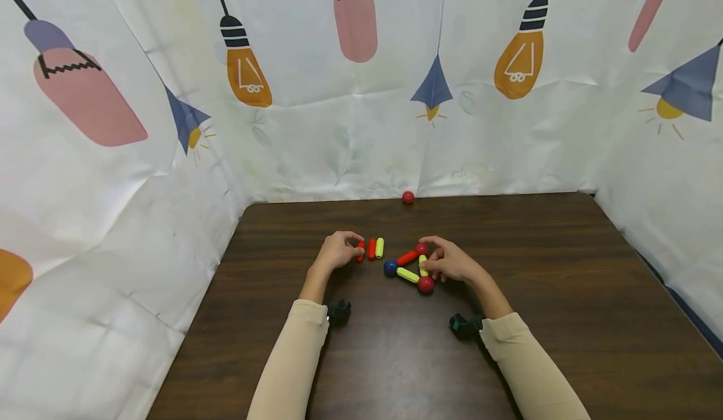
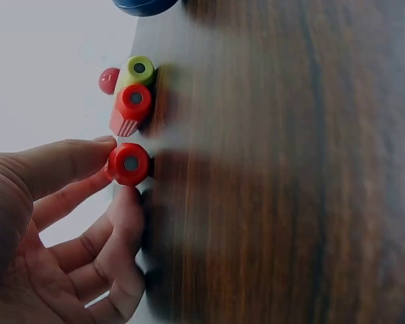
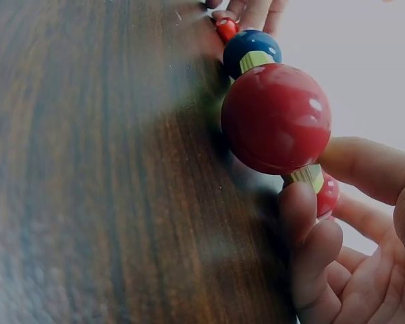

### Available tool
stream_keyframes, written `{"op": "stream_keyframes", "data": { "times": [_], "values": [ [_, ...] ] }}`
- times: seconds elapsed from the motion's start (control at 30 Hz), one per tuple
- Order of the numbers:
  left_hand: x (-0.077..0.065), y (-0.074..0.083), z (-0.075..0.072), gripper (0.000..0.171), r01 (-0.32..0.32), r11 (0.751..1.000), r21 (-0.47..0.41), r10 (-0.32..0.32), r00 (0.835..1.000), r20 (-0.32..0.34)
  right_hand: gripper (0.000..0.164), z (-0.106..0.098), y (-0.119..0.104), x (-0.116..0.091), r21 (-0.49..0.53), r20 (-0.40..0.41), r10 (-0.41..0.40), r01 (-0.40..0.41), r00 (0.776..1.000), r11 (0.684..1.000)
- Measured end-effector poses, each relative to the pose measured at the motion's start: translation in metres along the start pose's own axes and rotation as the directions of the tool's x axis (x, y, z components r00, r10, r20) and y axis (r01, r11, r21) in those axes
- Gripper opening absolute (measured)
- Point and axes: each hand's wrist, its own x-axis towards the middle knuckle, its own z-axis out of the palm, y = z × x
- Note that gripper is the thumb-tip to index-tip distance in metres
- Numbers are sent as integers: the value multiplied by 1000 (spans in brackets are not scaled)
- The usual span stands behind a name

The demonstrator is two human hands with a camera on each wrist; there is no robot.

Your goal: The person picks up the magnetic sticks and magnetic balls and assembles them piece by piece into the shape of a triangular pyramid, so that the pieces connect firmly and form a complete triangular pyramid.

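Note:
My left hand (image 1: 337, 250) pinches a short red magnetic rod (image 2: 129, 164) between thumb and fingers. Right beside it lie a second red rod (image 1: 371, 249) and a yellow-green rod (image 1: 380, 248), side by side. To their right, a triangle of rods and balls lies on the table, with a blue ball (image 1: 390, 267), a far red ball (image 1: 421, 249) and a near red ball (image 3: 277, 118) at its corners. One red rod (image 1: 407, 258) and two yellow-green rods link them. My right hand (image 1: 454, 262) grips the triangle's right yellow-green rod (image 3: 306, 177), one finger reaching the far red ball.
A loose red ball (image 1: 408, 198) sits at the far edge of the dark wooden table (image 1: 384, 357). Behind it hangs a white curtain (image 1: 350, 131) printed with lamps, which also runs along both sides. Each wrist wears a dark strapped device (image 1: 466, 326).

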Motion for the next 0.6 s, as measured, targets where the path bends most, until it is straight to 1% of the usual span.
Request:
{"op": "stream_keyframes", "data": {
  "times": [0.13, 0.23, 0.3, 0.47, 0.6],
  "values": [
    [-5, -1, -1, 26, -16, 1000, 5, 16, 1000, 10, 66, 0, 0, 0, 7, -12, 18, -18, 1000, 1000],
    [-9, -1, 0, 24, -16, 1000, 8, 16, 1000, -1, 65, 1, 0, -1, 20, -21, 33, -33, 999, 999],
    [-12, -1, 1, 26, -9, 1000, 10, 9, 1000, -18, 64, 2, -1, -1, 26, -31, 40, -40, 999, 999],
    [-18, 0, 3, 39, 30, 999, 25, -29, 999, -42, 63, 3, -1, -2, 35, -43, 45, -44, 998, 998],
    [-20, 1, 3, 36, 30, 997, 69, -27, 999, -37, 63, 2, 0, -2, 42, -39, 41, -39, 998, 998]
  ]
}}
